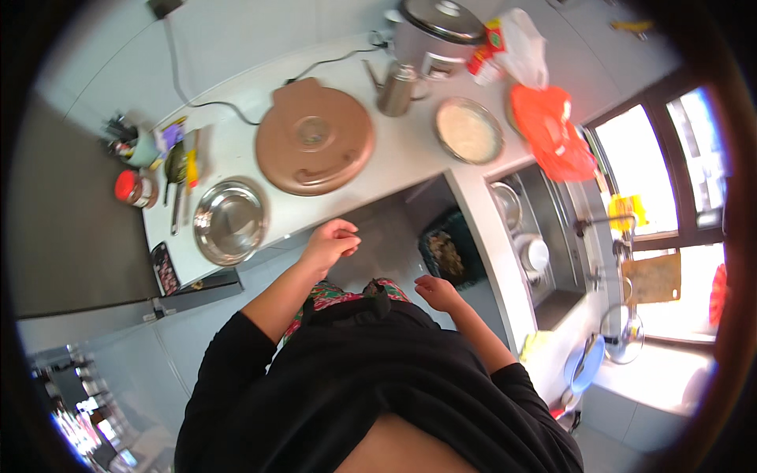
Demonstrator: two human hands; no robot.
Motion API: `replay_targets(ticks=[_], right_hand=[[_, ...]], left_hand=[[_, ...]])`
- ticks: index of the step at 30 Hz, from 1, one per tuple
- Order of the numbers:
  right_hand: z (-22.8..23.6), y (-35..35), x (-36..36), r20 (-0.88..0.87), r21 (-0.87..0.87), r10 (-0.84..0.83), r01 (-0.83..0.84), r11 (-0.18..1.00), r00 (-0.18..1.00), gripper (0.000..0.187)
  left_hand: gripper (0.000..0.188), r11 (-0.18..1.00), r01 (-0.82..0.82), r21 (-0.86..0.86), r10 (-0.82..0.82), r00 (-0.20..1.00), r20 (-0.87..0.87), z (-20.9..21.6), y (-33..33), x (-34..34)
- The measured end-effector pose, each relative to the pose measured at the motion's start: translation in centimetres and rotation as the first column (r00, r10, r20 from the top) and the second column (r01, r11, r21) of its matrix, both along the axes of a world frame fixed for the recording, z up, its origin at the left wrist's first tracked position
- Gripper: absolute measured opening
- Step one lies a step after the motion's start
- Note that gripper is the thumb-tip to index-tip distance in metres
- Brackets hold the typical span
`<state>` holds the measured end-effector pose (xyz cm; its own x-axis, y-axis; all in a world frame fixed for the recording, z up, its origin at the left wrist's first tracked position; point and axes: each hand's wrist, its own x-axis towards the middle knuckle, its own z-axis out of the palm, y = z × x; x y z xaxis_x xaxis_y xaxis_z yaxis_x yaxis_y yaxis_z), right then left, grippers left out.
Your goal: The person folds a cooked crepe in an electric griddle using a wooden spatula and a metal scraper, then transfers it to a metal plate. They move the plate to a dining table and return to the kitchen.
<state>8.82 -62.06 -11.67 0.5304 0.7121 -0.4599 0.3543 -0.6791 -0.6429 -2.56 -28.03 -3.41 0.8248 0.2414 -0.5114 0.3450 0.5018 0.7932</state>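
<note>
My left hand [331,246] hangs in the air just off the counter's front edge. Its fingers curl loosely, with a gap to the thumb and nothing seen between them. Closest to it are a round brown electric griddle [347,134] with its lid down and a shiny metal bowl [231,223]. Lower and to the right, my right hand [438,293] is held near my waist, fingers a little apart and no object in it. Beyond that hand, a dark-lined bin [461,256] with some waste inside stands on the floor. Neither hand touches anything.
A bowl of pale dough or batter [469,132], a metal oil pot [397,91] and a rice cooker [441,31] stand along the back. Beside a red plastic bag [552,130] is the sink [561,272]. A red-lidded jar [136,189] and utensils [175,177] sit left.
</note>
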Motion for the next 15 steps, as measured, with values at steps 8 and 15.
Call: replay_targets(ticks=[8,15], right_hand=[[1.9,-13.5,-2.3,0.018,-0.035,-0.292,0.292,0.956,0.956,0.031],[-1.6,-22.7,-3.2,-0.19,-0.013,-0.507,0.514,0.858,0.841,0.027]], left_hand=[[0.025,0.393,0.534,0.749,-0.545,0.791,-0.278,-1.6,-17.6,14.4],[0.016,0.015,0.545,0.838,-0.674,0.625,-0.394,-1.7,-25.5,18.7]])
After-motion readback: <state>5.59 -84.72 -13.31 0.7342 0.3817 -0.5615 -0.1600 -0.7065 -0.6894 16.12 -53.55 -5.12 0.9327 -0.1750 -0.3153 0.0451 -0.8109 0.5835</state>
